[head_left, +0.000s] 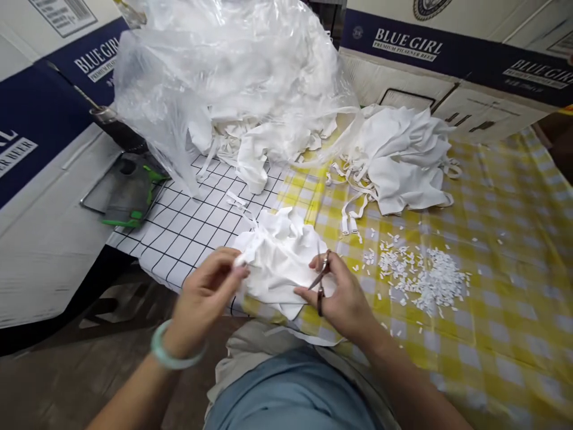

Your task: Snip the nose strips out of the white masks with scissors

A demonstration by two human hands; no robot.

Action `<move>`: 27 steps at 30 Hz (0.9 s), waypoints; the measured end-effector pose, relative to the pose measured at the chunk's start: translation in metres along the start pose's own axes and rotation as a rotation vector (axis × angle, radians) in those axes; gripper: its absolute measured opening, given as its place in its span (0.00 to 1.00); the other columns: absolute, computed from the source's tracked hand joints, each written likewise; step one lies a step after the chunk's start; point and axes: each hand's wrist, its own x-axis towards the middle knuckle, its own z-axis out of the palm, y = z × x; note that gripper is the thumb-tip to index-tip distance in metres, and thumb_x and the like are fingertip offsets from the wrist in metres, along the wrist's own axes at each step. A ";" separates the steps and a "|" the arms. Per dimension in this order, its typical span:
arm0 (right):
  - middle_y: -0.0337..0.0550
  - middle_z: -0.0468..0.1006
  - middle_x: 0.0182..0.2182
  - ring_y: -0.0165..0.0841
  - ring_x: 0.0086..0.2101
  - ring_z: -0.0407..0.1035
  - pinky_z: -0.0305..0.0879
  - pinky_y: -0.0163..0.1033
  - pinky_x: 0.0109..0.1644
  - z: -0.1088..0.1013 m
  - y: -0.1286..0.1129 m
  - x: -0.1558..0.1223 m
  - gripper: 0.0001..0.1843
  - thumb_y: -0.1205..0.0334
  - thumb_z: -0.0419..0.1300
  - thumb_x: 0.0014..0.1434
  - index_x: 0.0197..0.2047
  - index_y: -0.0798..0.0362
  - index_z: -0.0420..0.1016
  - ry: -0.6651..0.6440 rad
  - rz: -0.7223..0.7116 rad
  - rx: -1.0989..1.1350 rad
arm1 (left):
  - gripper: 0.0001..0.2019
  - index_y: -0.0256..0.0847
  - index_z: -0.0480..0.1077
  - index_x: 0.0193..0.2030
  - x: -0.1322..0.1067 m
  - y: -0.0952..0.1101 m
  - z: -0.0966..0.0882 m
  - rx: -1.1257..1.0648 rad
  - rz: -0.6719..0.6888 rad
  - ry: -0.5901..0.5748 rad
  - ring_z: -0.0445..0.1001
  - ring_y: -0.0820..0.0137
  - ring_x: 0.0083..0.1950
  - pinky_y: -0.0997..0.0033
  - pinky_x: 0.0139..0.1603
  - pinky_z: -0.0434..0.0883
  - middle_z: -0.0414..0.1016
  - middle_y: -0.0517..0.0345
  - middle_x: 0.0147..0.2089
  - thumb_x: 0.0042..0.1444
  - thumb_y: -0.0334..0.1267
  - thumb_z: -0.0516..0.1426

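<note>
yellow-checked tablecloth (505,286) | cartons (474,65) behind | left hand (212,280) pinching cloth (282,257) | right hand (342,295) gripping scissors (320,291)

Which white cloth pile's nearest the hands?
The front pile, pinched by the left hand; the plastic-covered pile and the pile to its right lie farther back.

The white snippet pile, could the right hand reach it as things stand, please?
Probably yes: nothing bulky stands between the right hand and the white snippet pile, though that hand holds scissors.

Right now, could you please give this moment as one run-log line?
left hand: pinching white fabric | right hand: holding scissors | right of fabric: small white scraps on yellow-checked cover
</note>
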 end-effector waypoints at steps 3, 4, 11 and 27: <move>0.41 0.73 0.36 0.36 0.39 0.68 0.65 0.40 0.44 0.017 -0.004 0.000 0.14 0.67 0.66 0.54 0.38 0.49 0.65 -0.059 -0.098 0.013 | 0.05 0.44 0.72 0.38 -0.005 0.011 -0.044 -0.140 -0.051 -0.255 0.75 0.63 0.44 0.67 0.44 0.74 0.74 0.50 0.43 0.62 0.31 0.56; 0.41 0.72 0.36 0.36 0.39 0.68 0.65 0.40 0.44 0.021 -0.004 0.000 0.13 0.69 0.65 0.53 0.38 0.49 0.65 -0.063 -0.124 0.010 | 0.05 0.44 0.73 0.38 -0.006 0.012 -0.055 -0.135 -0.050 -0.466 0.75 0.61 0.45 0.66 0.45 0.75 0.75 0.48 0.43 0.60 0.31 0.57; 0.40 0.74 0.34 0.37 0.40 0.68 0.64 0.42 0.47 0.025 -0.004 0.008 0.12 0.77 0.63 0.49 0.33 0.50 0.72 -0.274 -0.099 -0.034 | 0.03 0.41 0.69 0.41 -0.026 -0.003 -0.011 0.261 -0.048 -0.349 0.74 0.63 0.42 0.66 0.43 0.72 0.74 0.51 0.40 0.61 0.33 0.56; 0.36 0.70 0.32 0.29 0.32 0.65 0.62 0.35 0.39 0.018 -0.028 0.024 0.09 0.66 0.63 0.54 0.33 0.50 0.64 -0.359 -0.047 0.524 | 0.13 0.40 0.66 0.37 -0.040 0.010 0.017 -0.343 -0.546 -0.424 0.61 0.75 0.26 0.75 0.27 0.62 0.64 0.64 0.29 0.66 0.47 0.52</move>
